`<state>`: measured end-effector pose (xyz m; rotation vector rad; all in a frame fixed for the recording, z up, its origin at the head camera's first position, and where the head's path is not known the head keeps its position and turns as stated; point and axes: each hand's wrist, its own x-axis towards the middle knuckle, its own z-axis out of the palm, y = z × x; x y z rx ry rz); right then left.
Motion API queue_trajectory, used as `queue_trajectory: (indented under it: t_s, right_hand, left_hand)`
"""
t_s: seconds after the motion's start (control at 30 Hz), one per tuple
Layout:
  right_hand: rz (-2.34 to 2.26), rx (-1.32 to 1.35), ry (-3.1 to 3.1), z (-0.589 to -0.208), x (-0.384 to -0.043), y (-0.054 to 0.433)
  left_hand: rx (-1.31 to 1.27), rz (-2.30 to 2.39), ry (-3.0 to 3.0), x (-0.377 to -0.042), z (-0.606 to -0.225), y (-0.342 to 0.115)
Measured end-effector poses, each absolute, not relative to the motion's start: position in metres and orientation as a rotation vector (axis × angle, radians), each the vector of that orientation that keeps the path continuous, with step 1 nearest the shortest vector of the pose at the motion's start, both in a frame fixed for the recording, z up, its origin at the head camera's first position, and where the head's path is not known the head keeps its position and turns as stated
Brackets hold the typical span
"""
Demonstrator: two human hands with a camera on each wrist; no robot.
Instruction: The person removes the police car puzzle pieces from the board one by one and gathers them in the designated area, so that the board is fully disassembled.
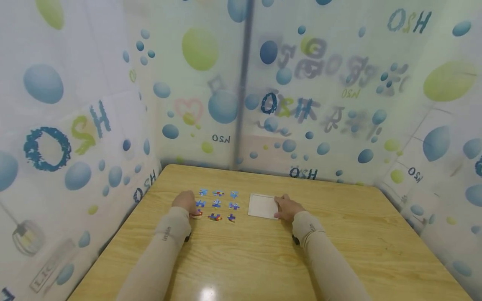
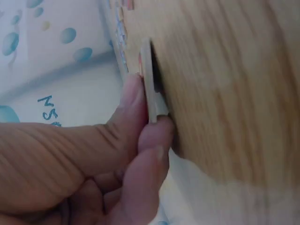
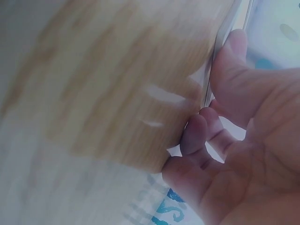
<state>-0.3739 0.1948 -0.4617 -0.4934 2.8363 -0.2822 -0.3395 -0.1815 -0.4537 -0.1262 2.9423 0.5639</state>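
Observation:
My left hand (image 1: 184, 201) is at the left end of a group of jigsaw puzzle pieces. Its thumb and fingers pinch one jigsaw puzzle piece (image 2: 149, 84), seen edge-on in the left wrist view and tilted up from the wood. Several other blue jigsaw pieces with red and yellow parts (image 1: 216, 204) lie spaced apart in rows to its right. A shallow white rectangular puzzle tray (image 1: 261, 206) lies right of the pieces. My right hand (image 1: 289, 208) holds the tray's right edge, thumb at the near corner and fingers curled against the side.
The pieces and tray lie on a light wood-grain table (image 1: 241, 259). Behind it and along the sides hang pale curtains (image 1: 199, 96) printed with blue and green drops and lettering. Light glares off the table's near part.

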Motion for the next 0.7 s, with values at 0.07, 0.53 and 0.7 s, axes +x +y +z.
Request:
queue_trajectory:
  t_s: [0.07, 0.53, 0.7]
  right_hand:
    - [-0.288, -0.493, 2.835, -0.460, -0.373, 0.195]
    - [-0.333, -0.506, 2.775, -0.458, -0.375, 0.193]
    - [-0.473, -0.537, 2.719, -0.452, -0.385, 0.205]
  left_hand:
    - [-0.122, 0.516, 2.985, -0.341, -0.456, -0.179]
    - [-0.111, 0.387, 3.090, -0.335, -0.433, -0.178]
    - [0.006, 0.519, 3.233, -0.346, -0.417, -0.163]
